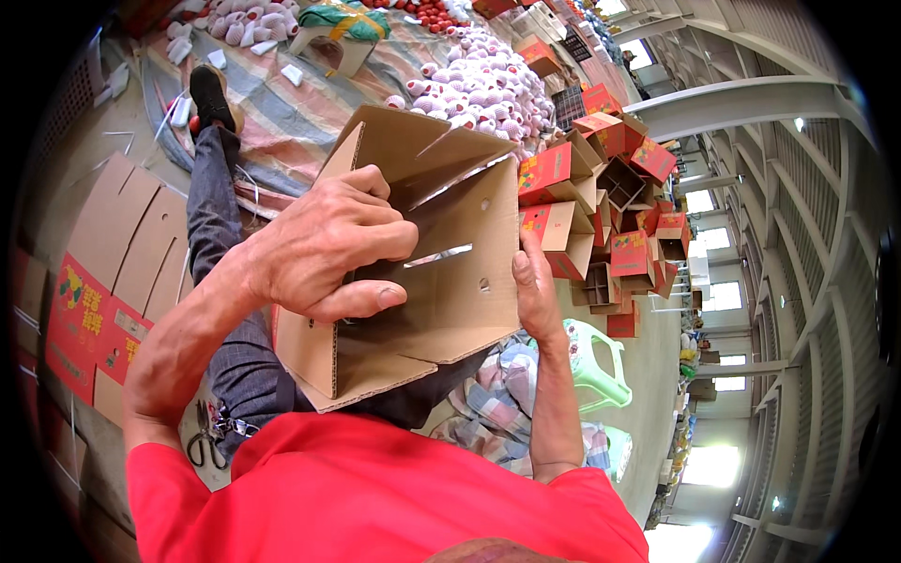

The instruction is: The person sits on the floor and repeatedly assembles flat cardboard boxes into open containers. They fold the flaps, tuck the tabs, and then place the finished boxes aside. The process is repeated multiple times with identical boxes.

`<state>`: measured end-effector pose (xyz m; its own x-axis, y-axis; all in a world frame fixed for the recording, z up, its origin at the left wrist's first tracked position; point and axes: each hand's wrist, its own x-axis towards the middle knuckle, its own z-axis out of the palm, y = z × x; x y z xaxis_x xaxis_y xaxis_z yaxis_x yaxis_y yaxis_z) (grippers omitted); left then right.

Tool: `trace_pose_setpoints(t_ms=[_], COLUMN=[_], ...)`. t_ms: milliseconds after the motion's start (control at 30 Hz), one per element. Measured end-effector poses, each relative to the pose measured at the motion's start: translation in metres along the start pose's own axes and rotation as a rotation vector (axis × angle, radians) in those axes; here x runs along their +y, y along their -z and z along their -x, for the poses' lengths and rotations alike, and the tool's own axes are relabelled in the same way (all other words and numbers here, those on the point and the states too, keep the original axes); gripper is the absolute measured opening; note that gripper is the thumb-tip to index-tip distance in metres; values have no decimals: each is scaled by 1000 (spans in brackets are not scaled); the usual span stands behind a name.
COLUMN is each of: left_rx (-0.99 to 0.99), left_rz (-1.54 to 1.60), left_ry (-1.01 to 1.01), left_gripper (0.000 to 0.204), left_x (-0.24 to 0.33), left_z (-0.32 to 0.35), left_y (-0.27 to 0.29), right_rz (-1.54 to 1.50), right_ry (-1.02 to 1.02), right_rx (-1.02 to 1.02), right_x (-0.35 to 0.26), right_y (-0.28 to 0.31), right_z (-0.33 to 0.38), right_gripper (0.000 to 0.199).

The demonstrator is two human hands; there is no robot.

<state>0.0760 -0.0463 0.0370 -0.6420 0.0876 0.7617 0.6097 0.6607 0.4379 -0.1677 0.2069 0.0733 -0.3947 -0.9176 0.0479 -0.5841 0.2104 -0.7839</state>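
Two hands on one open cardboard box (441,305), center, just beyond the red shirt (375,488). Left hand (340,246) half-curled over left side, grip unclear; right hand (538,293) flattish, bracing right side. Step looks like box-shaping; next move probably calls for right steady, left squaring up.

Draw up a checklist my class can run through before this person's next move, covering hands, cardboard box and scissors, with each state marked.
1. Right hand against the cardboard box's right side: ok.
2. Left hand gripping firmly: cannot tell; it is at the left side, fingers curled, but its hold is unclear.
3. Box closed toward the wearer: not ok; its inside lies open to view.
4. Panels free of gaps: not ok; bright slits show through.
5. Scissors apart from both hands: ok, near the person's left hip.
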Motion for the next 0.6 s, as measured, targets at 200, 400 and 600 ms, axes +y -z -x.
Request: trace_pose_setpoints(t_ms=[200,400,600], left_rx=[3,96,-96], left_rz=[-46,-117,-252], left_ry=[-34,-127,61], left_gripper=[34,34,25], left_x=[-10,-16,-13], left_z=[-16,-17,-25], left_y=[-24,-34,-49], right_rz=[-29,171,212], right_ry=[529,731,806], right_rx=[104,-119,-460], right_x=[26,-7,25], right_y=[-11,-46,-104], right_z=[-39,-75,-87], right_gripper=[58,47,21])
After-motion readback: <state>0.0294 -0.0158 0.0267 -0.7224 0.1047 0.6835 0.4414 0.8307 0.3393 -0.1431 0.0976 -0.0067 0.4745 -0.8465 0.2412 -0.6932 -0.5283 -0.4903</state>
